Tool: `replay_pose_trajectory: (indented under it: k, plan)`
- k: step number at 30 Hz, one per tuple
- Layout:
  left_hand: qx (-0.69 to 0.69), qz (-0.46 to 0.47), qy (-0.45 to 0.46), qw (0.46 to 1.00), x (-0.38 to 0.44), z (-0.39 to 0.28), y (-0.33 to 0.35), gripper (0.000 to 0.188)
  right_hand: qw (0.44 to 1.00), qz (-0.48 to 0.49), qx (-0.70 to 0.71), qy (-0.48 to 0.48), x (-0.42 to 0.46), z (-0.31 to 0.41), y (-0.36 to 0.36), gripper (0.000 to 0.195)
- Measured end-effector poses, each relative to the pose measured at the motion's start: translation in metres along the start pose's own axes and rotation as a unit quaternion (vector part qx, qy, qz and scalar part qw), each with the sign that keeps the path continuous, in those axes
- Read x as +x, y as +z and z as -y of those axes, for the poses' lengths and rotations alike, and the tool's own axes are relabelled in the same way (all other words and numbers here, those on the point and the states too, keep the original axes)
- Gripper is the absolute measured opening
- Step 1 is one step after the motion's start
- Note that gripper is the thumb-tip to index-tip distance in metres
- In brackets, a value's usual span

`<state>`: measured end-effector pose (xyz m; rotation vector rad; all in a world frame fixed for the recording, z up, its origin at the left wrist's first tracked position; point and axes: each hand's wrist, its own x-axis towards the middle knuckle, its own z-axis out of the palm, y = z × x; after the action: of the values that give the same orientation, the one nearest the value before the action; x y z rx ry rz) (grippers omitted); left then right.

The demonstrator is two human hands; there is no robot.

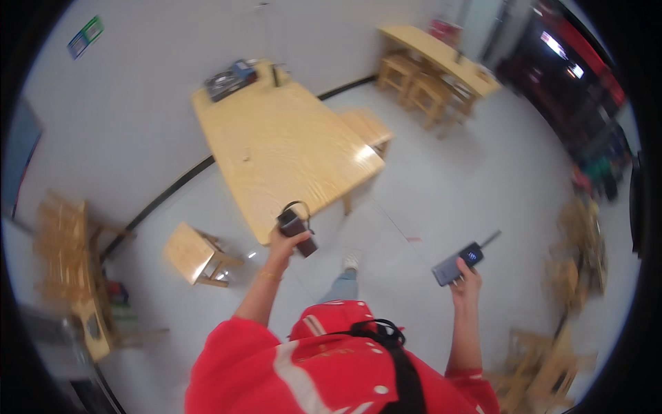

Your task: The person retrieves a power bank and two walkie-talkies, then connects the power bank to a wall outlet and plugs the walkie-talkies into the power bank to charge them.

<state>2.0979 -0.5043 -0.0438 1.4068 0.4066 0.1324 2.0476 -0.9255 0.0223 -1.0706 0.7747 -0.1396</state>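
Observation:
My left hand (282, 248) grips a dark, box-shaped device (298, 231), probably a power bank, with a black cord loop (305, 205) at its upper end. It is held above the near corner of a light wooden table (279, 139); from this view I cannot tell whether it touches. Over the floor to the right, my right hand (467, 284) holds a grey power bank (449, 266) with a small lit display. A short dark strap or cable (490, 239) sticks out from its upper end. Both devices are tilted.
A portable gas stove (227, 83) sits at the table's far end. A wooden stool (191, 253) stands left, another stool (364, 127) partly under the table. A second table (434, 54) with stools is by the back wall. Blurred wooden furniture (574, 253) lines the right.

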Motion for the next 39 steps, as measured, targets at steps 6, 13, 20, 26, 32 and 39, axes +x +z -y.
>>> replay_pose_trajectory:
  k: [6, 13, 20, 26, 32, 39]
  plan:
    - [0.067, -0.118, 0.059, 0.989, 0.176, 0.024, 0.089, 0.049, 0.998, -0.025, -0.020, 0.060, 0.128, 0.058, 0.040, 0.039]
    - [0.015, -0.240, 0.056, 0.969, 0.304, 0.039, 0.139, 0.043, 0.984, -0.125, -0.100, -0.077, 0.284, 0.128, 0.036, 0.044]
    - [0.012, -0.417, 0.054, 0.907, 0.359, 0.076, 0.152, 0.053, 0.977, -0.096, -0.155, -0.107, 0.478, 0.189, 0.060, 0.049]
    - [-0.100, -0.491, 0.122, 0.857, 0.343, 0.097, 0.157, 0.068, 0.947, 0.173, -0.248, -0.110, 0.652, 0.258, 0.195, 0.054]
    - [0.029, -0.664, -0.147, 0.733, 0.347, 0.112, 0.280, 0.042, 0.842, 0.388, -0.358, -0.113, 0.743, 0.289, 0.396, 0.063]
    - [-0.423, -0.020, -0.057, 0.904, 0.550, -0.020, 0.550, 0.066, 0.582, 0.681, -0.444, 0.013, 0.736, 0.235, 0.581, 0.063]
